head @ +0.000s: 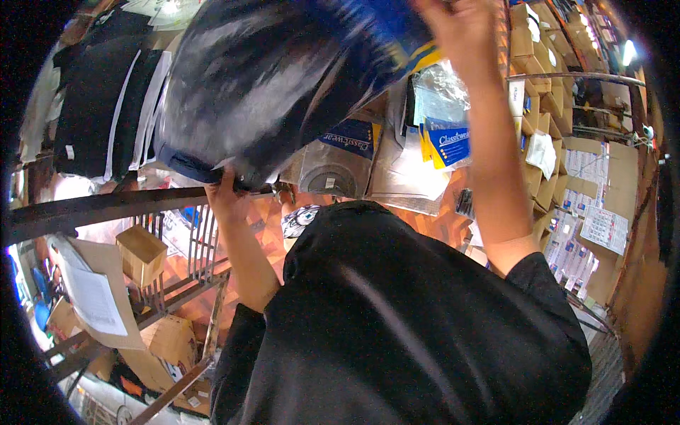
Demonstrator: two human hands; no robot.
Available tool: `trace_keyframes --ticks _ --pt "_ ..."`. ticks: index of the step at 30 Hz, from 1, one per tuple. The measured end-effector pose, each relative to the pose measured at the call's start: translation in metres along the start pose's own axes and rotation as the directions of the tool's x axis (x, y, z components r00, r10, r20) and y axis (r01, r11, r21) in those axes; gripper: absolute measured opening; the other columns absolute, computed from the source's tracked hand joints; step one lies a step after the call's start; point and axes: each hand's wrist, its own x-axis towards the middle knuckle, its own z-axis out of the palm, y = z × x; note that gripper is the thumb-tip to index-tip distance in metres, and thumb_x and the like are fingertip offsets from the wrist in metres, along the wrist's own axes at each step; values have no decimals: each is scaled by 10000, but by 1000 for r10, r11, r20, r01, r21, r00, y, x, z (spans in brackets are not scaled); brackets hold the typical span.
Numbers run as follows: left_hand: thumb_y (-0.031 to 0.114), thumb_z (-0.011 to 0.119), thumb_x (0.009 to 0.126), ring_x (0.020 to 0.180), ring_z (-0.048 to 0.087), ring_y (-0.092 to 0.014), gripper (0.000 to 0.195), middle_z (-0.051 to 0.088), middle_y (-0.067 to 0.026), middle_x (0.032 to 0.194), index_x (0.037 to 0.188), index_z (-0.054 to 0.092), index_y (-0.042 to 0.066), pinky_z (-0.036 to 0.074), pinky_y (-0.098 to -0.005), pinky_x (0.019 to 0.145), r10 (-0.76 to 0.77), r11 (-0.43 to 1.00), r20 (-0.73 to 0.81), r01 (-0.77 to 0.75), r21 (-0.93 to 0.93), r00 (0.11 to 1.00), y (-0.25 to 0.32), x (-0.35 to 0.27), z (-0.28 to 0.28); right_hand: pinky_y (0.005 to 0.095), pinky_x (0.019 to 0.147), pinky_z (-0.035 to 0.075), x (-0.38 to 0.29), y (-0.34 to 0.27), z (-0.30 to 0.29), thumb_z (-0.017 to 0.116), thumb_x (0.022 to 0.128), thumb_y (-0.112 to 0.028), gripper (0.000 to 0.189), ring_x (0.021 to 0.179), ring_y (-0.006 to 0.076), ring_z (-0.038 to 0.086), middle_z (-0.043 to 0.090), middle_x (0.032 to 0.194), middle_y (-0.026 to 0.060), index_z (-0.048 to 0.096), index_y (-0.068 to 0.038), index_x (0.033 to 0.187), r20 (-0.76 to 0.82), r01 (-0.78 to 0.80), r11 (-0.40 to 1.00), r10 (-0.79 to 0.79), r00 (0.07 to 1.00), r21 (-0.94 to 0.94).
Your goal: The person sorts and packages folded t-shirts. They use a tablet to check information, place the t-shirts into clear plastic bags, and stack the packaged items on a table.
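Note:
A dark garment in a clear plastic bag is held up before me, tilted and partly blurred. The bag has a blue and yellow printed end. My left hand grips its lower left edge, beside a dark navy band. At the blue end, my right hand is raised and blurred, its fingers at the bag's corner; their grip is partly cut off by the picture's top edge. Beneath lies another bagged dark garment with a blue printed header.
Folded black garments with white edges lie at the left. More clear packaging with a blue and yellow print sits right of centre. Cardboard bins line the right side. A metal rail and a small carton are at lower left.

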Motion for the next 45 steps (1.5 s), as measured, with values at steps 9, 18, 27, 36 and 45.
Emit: trace_keyframes --ticks 9,18,27,36,45 --pt "105 631 881 947 592 -239 335 592 -75 1107 1199 526 102 520 -395 736 -262 924 -405 349 156 876 -138 66 -74 320 810 466 -11 144 -204 665 860 -219 355 878 204 598 642 1043 99 606 20 1116 -617 -292 947 310 724 133" --pt "206 650 876 743 624 -238 349 628 -126 941 1120 549 -22 505 -343 593 -285 935 -242 325 144 927 -165 97 -146 397 809 480 -239 371 -186 549 913 -205 293 890 241 590 620 1027 110 578 -10 1130 -578 -683 455 814 59 571" --pt "319 715 766 1055 505 -405 589 531 -258 1151 1157 512 -72 397 -458 936 386 185 155 -240 953 910 -174 19 -38 366 799 498 -252 342 -93 563 776 -100 416 947 277 617 607 1131 175 550 76 1153 -699 -922 185 706 -116 340" --pt "379 817 635 1044 554 -403 741 499 -237 1183 1174 453 24 486 -449 841 -197 -248 173 -220 944 965 -206 -1 41 452 1011 380 -260 312 -95 699 788 -286 662 1202 348 465 458 1327 206 403 7 1302 -700 -924 118 689 -188 365" --pt "113 739 756 907 609 -227 373 649 -82 1010 1090 609 10 492 -357 806 -291 596 143 62 801 946 -136 -59 92 417 797 468 -320 220 -64 566 898 -353 346 863 305 594 631 920 171 629 -17 950 83 -819 506 860 504 -270"
